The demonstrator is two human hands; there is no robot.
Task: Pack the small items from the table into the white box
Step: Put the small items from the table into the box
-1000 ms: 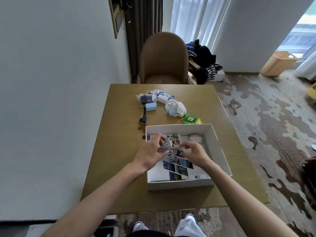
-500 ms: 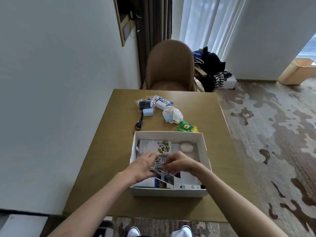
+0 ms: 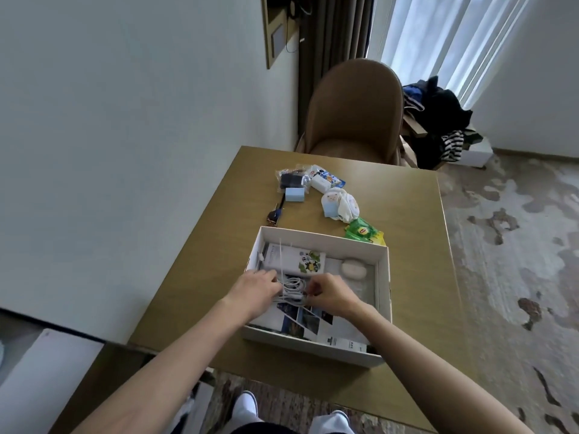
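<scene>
Both left hand (image 3: 254, 290) and right hand (image 3: 332, 295) are pinching the coiled white cable (image 3: 293, 288) inside the white box (image 3: 383, 277), toward nine o'clock.

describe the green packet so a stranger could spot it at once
On the wooden table, look just beyond the far right corner of the open white box. The green packet lies there. It alone is bright green; its neighbours are white, blue or dark.

Left of the left hand (image 3: 255, 291) stands a pale wall (image 3: 125, 151). Beyond both hands, a brown chair (image 3: 354, 111) faces the wooden bench (image 3: 203, 277), daylit curtains (image 3: 438, 42) behind it. Right of the right hand (image 3: 332, 296), patterned carpet (image 3: 517, 245).
</scene>
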